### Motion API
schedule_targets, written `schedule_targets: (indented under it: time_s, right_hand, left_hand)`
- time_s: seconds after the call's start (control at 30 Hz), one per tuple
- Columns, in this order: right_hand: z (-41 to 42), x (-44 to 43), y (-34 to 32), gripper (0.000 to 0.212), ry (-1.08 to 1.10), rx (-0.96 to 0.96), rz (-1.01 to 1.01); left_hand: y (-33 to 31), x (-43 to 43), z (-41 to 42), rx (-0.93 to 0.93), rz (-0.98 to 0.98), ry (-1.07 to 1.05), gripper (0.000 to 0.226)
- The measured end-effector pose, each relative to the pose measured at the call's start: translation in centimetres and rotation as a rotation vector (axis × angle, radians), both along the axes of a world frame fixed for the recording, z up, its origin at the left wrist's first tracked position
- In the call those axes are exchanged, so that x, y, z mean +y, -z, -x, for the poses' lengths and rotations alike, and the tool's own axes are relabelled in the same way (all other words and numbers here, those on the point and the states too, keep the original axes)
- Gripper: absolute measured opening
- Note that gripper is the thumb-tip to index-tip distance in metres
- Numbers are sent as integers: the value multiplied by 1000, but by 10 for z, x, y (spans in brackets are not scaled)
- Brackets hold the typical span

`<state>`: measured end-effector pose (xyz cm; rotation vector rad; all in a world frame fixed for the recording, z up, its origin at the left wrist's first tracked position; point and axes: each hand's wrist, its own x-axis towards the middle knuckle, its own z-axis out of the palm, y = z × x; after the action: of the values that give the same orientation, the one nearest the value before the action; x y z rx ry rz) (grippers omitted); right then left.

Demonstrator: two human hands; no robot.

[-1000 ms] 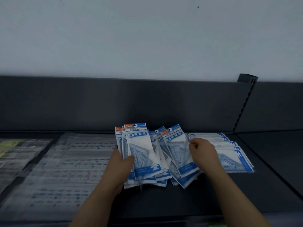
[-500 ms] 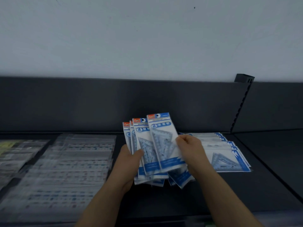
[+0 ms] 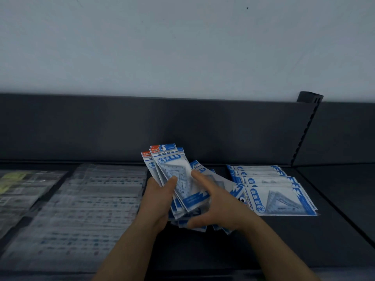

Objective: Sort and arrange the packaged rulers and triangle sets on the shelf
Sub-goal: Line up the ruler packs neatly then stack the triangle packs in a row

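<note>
My left hand grips a bundle of blue-and-white triangle-set packs, held nearly upright above the dark shelf. My right hand sits just to the right of the bundle with fingers spread, its index finger touching the front pack and its thumb under the lower packs. A few more loose packs fan out behind my right hand. To the right, a row of overlapping triangle-set packs lies flat on the shelf.
Clear packs of rulers lie flat across the shelf's left half, with more packaged items at the far left. A dark back panel and a slotted upright bound the shelf.
The fanned packs have been gathered into a tighter bundle in my left hand. My right hand let go of the front pack and opened beside the bundle.
</note>
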<state>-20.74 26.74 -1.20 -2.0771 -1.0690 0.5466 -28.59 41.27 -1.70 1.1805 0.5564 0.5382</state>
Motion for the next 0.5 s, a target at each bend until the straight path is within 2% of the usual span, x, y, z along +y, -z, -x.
schedule_targets:
  time_s: [0.13,0.3,0.37,0.43,0.5]
  right_hand:
    - [-2,4,1,112,43,-11,-75]
    - [4,12,2,98,86,-145,-120]
    - [4,11,1,100,60,-87,-91]
    - [-2,8,-5,104,97,63,-97]
    - [-12,5,-9,92,227,173,-159]
  left_hand:
    - [1,2,-1,19,-4,-4,26]
    - [5,7,1,63,-35,35,27]
    - [3,11,5,77,-52,17,22]
    - [0,24,9,124,-92,-66,22]
    - [0,41,11,192,-132,-117,23]
